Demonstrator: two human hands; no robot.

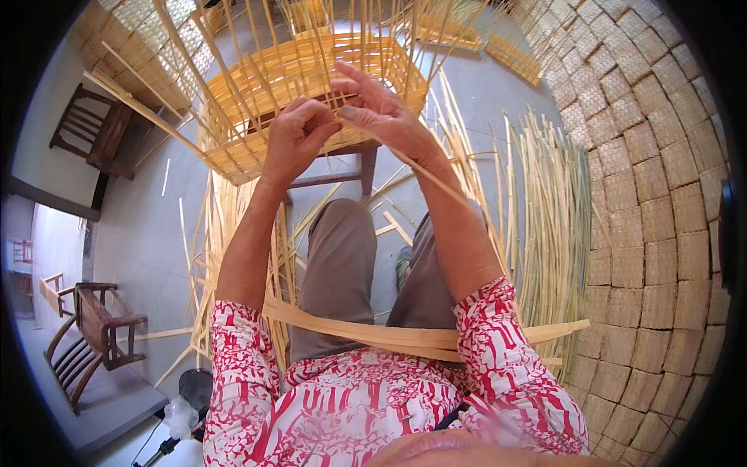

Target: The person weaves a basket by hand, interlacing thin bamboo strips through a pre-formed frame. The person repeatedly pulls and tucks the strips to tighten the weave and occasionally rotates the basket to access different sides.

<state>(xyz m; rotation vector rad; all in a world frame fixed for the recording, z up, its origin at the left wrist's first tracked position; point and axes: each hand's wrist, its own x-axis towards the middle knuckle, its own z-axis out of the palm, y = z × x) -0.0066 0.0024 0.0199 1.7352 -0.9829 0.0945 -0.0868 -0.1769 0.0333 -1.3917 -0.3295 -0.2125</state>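
Note:
A half-woven basket [311, 66] of yellow bamboo strips stands ahead of me, its upright stakes spreading upward and outward. Both hands work at its near side. My left hand [298, 138] is closed, thumb and fingers pinched together at the weave among the stakes. Beside it, my right hand [383, 117] has its thumb pointing left and its fingers partly curled around the stakes. From under that hand a thin bamboo strip [433, 177] trails down across my right forearm. The exact pinch points are partly hidden by the fingers.
A flat bundle of strips [397, 336] lies across my lap. Under the basket is a dark wooden stool [367, 167]. Long strips [545, 226] cover the floor to the right, beside stacked woven pieces [654, 210]. Wooden chairs [101, 327] stand at left.

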